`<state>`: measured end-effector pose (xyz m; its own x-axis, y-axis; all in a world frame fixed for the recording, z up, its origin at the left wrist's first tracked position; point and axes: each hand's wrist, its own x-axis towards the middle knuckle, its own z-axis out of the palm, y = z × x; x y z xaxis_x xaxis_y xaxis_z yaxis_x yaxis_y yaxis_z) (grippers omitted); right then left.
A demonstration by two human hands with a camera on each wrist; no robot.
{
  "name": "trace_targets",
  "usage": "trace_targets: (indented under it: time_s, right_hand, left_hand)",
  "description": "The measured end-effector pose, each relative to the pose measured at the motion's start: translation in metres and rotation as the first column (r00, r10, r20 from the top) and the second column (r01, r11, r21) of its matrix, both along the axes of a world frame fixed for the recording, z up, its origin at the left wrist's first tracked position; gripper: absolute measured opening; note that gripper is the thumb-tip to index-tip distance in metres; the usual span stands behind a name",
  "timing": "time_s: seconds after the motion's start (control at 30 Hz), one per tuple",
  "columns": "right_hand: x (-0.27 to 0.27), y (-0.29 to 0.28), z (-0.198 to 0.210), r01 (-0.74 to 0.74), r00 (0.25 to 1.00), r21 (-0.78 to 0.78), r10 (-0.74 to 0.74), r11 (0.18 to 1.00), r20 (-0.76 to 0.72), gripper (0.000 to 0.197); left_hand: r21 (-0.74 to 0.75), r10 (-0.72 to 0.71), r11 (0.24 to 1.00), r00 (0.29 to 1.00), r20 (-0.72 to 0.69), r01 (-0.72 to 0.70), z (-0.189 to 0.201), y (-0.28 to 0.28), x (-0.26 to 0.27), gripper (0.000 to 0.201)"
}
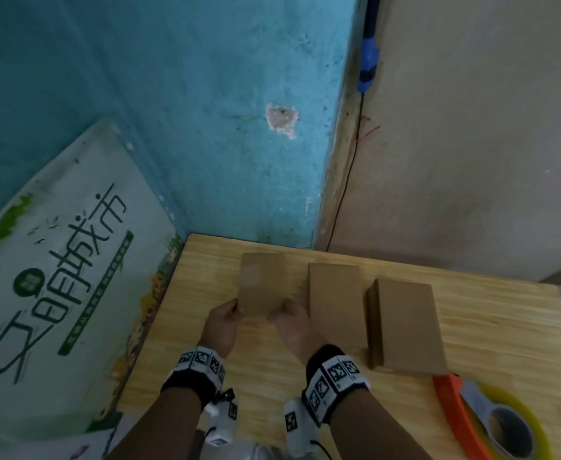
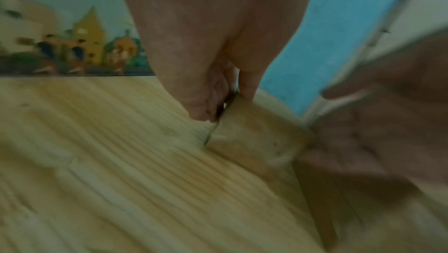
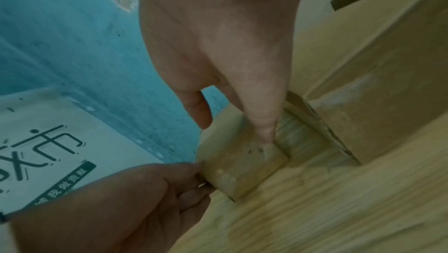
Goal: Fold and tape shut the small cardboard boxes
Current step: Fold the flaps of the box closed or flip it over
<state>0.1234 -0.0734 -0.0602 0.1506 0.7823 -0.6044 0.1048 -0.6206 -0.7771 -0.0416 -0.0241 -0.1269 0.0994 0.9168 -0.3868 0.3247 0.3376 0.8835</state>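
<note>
Left hand (image 1: 225,322) pinched the near left corner of the small box (image 1: 261,283); right hand (image 1: 294,322) gripped its near right corner, forefinger laid along the side; the box sat at centre frame on the wooden table (image 1: 491,313), flattened boxes (image 1: 405,327) to its right, tape dispenser (image 1: 481,423) lower right; cardboard looked light, stiff, easily dented, so best held by its edges.
</note>
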Motion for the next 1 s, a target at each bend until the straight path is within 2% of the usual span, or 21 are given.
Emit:
trace_targets:
  time_s: [0.07, 0.17, 0.23, 0.3, 0.37, 0.47, 0.53, 0.63, 0.77, 0.87, 0.9, 0.93, 0.97, 1.0]
  right_hand:
    - [0.0, 0.0, -0.002, 0.023, 1.0, 0.013, -0.023, 1.0, 0.003, 0.022]
    - [0.003, -0.006, -0.003, 0.048, 0.998, 0.043, -0.05, 0.998, 0.047, 0.03]
    - [0.006, -0.015, -0.003, 0.067, 0.994, 0.09, -0.075, 0.994, 0.084, 0.024]
    - [0.007, -0.025, -0.003, 0.086, 0.995, 0.092, -0.09, 0.992, 0.045, 0.02]
    - [0.005, -0.034, -0.007, 0.074, 0.997, 0.02, -0.073, 0.997, -0.034, 0.031]
    - [0.001, -0.043, -0.019, 0.032, 0.999, -0.058, -0.034, 0.998, -0.033, 0.062]
    - [0.002, -0.044, -0.022, 0.036, 0.998, -0.071, -0.039, 0.997, -0.046, 0.069]
    - [0.005, -0.044, -0.015, -0.001, 1.0, -0.069, 0.0, 0.998, -0.009, 0.052]
    - [0.025, -0.059, 0.004, -0.006, 1.0, 0.057, 0.005, 0.998, 0.019, 0.024]
    - [0.059, -0.086, 0.024, 0.096, 0.995, 0.168, -0.094, 0.981, -0.018, 0.012]
    - [0.074, -0.096, 0.029, 0.109, 0.993, 0.19, -0.115, 0.976, 0.02, 0.012]
    - [0.093, -0.108, 0.032, 0.117, 0.981, 0.204, -0.145, 0.972, 0.131, 0.02]
    - [0.114, -0.117, 0.028, 0.104, 0.928, 0.195, -0.166, 0.975, 0.334, 0.029]
    - [0.134, -0.126, 0.024, 0.072, 0.819, 0.161, -0.15, 0.984, 0.554, 0.039]
  left_hand:
    - [0.054, -0.055, 0.997, 0.997, 0.053, 0.053, 0.01, -0.012, 0.007, 0.036]
    - [0.095, -0.03, 0.995, 0.99, 0.136, 0.017, 0.017, -0.023, 0.016, 0.03]
    - [0.097, -0.002, 0.995, 0.986, 0.165, -0.015, 0.016, -0.03, 0.017, 0.028]
    - [0.112, -0.013, 0.994, 0.989, 0.145, -0.004, 0.012, -0.039, 0.018, 0.027]
    - [0.097, -0.031, 0.995, 0.994, 0.101, 0.021, 0.006, -0.048, 0.017, 0.026]
    - [0.058, -0.037, 0.998, 0.995, 0.088, 0.032, 0.002, -0.054, 0.018, 0.025]
    - [0.052, -0.045, 0.998, 0.996, 0.074, 0.041, 0.001, -0.053, 0.019, 0.023]
    - [0.029, -0.052, 0.998, 0.998, 0.036, 0.051, 0.0, -0.05, 0.019, 0.028]
    - [-0.022, -0.042, 0.999, 0.999, -0.005, 0.042, -0.009, -0.048, 0.023, 0.021]
    - [-0.032, 0.005, 0.999, 0.999, 0.051, -0.003, -0.002, -0.051, 0.032, 0.017]
    - [-0.015, 0.009, 1.0, 0.999, 0.05, -0.008, 0.003, -0.053, 0.035, 0.016]
    - [-0.004, 0.019, 1.0, 0.999, 0.049, -0.019, 0.007, -0.055, 0.039, 0.016]
    - [0.006, 0.02, 1.0, 0.999, 0.032, -0.021, 0.01, -0.056, 0.04, 0.018]
    - [0.021, 0.008, 1.0, 1.0, -0.003, -0.008, 0.011, -0.057, 0.042, 0.023]
